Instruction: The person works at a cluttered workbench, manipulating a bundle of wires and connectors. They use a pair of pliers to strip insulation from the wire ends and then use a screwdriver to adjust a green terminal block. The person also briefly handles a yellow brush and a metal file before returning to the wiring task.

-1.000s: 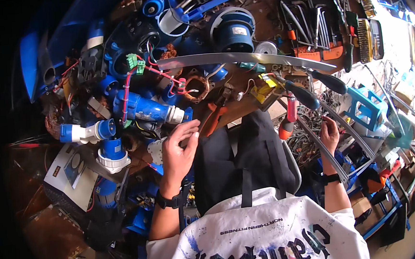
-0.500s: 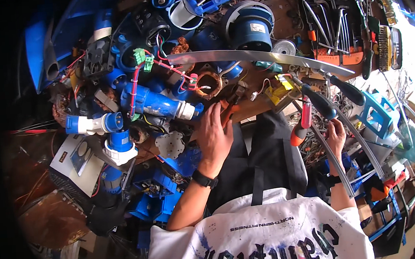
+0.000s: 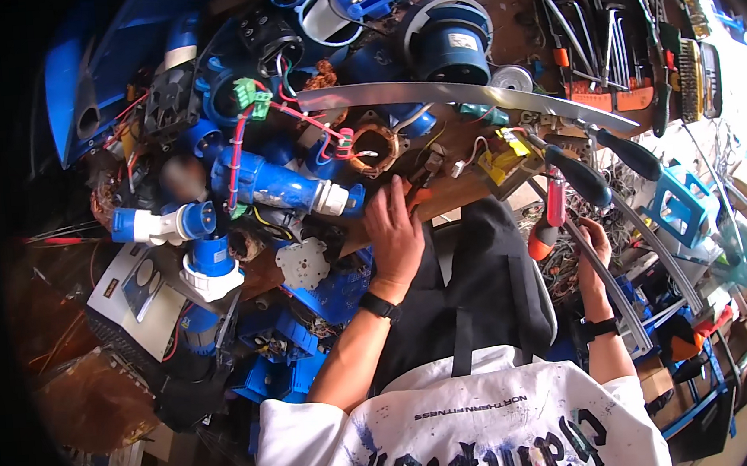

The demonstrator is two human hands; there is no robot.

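My left hand (image 3: 394, 238) lies at the front edge of the cluttered bench, fingers stretched out flat. Its fingertips touch or rest beside an orange-handled tool (image 3: 420, 197), which they partly cover. A blue and white plug connector (image 3: 292, 189) lies just left of those fingers. Below the bench's right side, my right hand (image 3: 594, 256) is close to a heap of tangled wires (image 3: 537, 217), its fingers curled. A metal rail partly hides that hand, and I cannot make out what it holds. A red screwdriver (image 3: 555, 203) hangs near it.
A long metal blade with a black handle (image 3: 468, 98) spans the bench. Behind it stands a blue round motor-like part (image 3: 456, 50). Blue connectors (image 3: 211, 257) crowd the left. Hex keys (image 3: 611, 43) lie at the far right. Metal rails (image 3: 611, 290) jut out beside my right arm.
My right hand has shifted slightly left and its fingers have curled differently. My left hand has moved a little to the right along the bench edge, and the view has shifted slightly.
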